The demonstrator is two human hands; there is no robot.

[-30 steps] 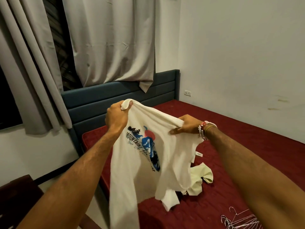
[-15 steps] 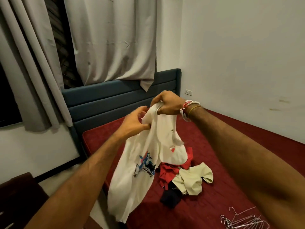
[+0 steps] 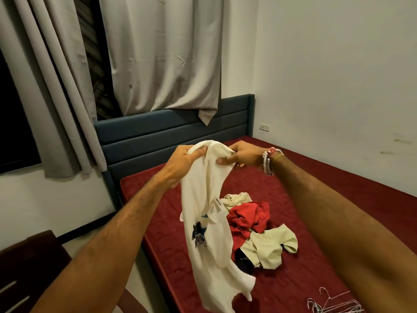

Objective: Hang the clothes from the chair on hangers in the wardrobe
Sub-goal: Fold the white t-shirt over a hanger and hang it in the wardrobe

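L hand [image 3: 185, 159]: fingers curled tight round the bunched top edge of the white T-shirt [image 3: 203, 233], thumb on top of the cloth. R hand [image 3: 242, 157]: thumb + fingertips pinch the same edge just to the right, other fingers tucked under. Hands near each other, w/ a short hump of fabric between them. Beaded bracelets [image 3: 268, 161] on R wrist.

Shirt is held in the air above the near-left part of the red mattress [image 3: 327, 199], between the two forearms. Long axis approx. vertical: gathered end up at the hands, loose end hanging down toward the bottom of the view, drifting slightly right. Body is twisted + folded on itself, not spread flat. Dark-and-blue print [image 3: 199, 236] partly shows at mid-length on the side facing the camera; a white sewn label [image 3: 214, 207] sticks out just above it. Can't tell which end is collar or hem.

Behind the shirt, on the mattress: heap of clothes, i.e. red garment [image 3: 250, 215], pale yellow-green one [image 3: 270, 247], a cream piece at the back, sth dark [image 3: 243, 263] underneath. All touching/overlapping.

Wire hangers [image 3: 334, 306] lie on the mattress at bottom right, apart from the heap.

Blue padded headboard [image 3: 169, 132] at the bed's far end, grey curtains [image 3: 162, 53] above it. Dark wooden chair [image 3: 27, 263] at lower left, beside the bed. Wall socket [image 3: 264, 126] right of the headboard.
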